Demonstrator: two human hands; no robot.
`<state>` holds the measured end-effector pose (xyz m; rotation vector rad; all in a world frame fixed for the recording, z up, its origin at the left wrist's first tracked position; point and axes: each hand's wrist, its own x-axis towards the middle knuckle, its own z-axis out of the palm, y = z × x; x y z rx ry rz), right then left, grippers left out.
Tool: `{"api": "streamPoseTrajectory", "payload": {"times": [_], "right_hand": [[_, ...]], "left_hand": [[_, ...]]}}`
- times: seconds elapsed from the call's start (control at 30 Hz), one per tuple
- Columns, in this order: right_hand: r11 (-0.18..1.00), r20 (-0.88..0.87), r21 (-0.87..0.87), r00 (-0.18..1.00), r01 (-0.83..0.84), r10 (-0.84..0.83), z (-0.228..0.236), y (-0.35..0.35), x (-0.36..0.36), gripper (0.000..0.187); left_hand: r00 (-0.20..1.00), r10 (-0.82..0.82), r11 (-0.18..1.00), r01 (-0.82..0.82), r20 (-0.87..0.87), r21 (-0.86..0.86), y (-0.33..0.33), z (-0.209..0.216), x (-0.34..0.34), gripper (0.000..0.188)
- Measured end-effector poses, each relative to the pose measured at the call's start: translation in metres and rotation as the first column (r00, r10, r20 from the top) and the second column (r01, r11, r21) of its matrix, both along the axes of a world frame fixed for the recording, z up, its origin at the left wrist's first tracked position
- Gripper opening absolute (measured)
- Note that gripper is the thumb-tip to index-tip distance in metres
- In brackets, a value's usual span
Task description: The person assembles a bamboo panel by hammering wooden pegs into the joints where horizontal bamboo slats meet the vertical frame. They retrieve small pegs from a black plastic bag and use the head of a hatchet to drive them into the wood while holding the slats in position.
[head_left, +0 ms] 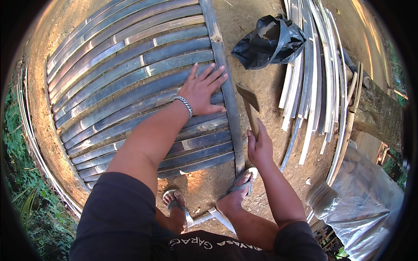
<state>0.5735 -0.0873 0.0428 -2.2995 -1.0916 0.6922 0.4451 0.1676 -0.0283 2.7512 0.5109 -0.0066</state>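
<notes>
A panel of dark split bamboo slats (109, 82) lies on the ground, its slats set side by side with narrow gaps. Along its right end runs a long bamboo crosspiece (233, 130). My left hand (202, 91) presses flat on the slats with fingers spread, the fingertips close to that crosspiece. In my right hand (261, 145), just right of the crosspiece, is a hammer (249, 102) gripped by its wooden handle. The hammer's head points away from me, raised over the bare dirt. How high it is I cannot tell.
A black plastic bag (272, 41) sits beyond the hammer. Loose bamboo strips (313, 82) are piled at the right, next to a log (379, 115). Plastic sheeting (365, 195) covers something at the lower right. My sandalled feet (237, 195) stand at the panel's near edge.
</notes>
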Motion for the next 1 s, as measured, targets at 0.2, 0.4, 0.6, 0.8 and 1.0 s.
{"api": "streamPoseTrajectory", "payload": {"times": [0.2, 0.4, 0.6, 0.8, 1.0], "right_hand": [[0.99, -0.057, -0.125, 0.997, -0.062, 0.055, -0.011, -0.005, 0.009, 0.048], [0.999, 0.01, 0.015, 0.999, -0.033, 0.033, -0.01, -0.013, 0.007, 0.052], [0.98, 0.022, -0.142, 0.989, -0.14, 0.144, -0.033, -0.01, 0.016, 0.05], [0.956, 0.116, 0.255, 0.986, -0.146, 0.119, -0.026, -0.023, 0.015, 0.045], [0.965, -0.089, -0.256, 0.996, -0.054, 0.032, -0.018, -0.003, 0.015, 0.045]], "left_hand": [[1.0, 0.002, 1.0, -0.002, 0.022, -0.016, -0.001, -0.002, 0.0, 0.111], [1.0, 0.008, 1.0, -0.008, 0.009, -0.007, -0.001, -0.003, -0.001, 0.111], [1.0, 0.004, 1.0, -0.004, 0.018, 0.01, 0.0, -0.003, 0.0, 0.11], [1.0, -0.005, 1.0, 0.005, -0.028, 0.027, 0.0, -0.004, 0.001, 0.105], [1.0, 0.011, 1.0, -0.011, -0.008, -0.016, 0.001, -0.001, 0.0, 0.108]]}}
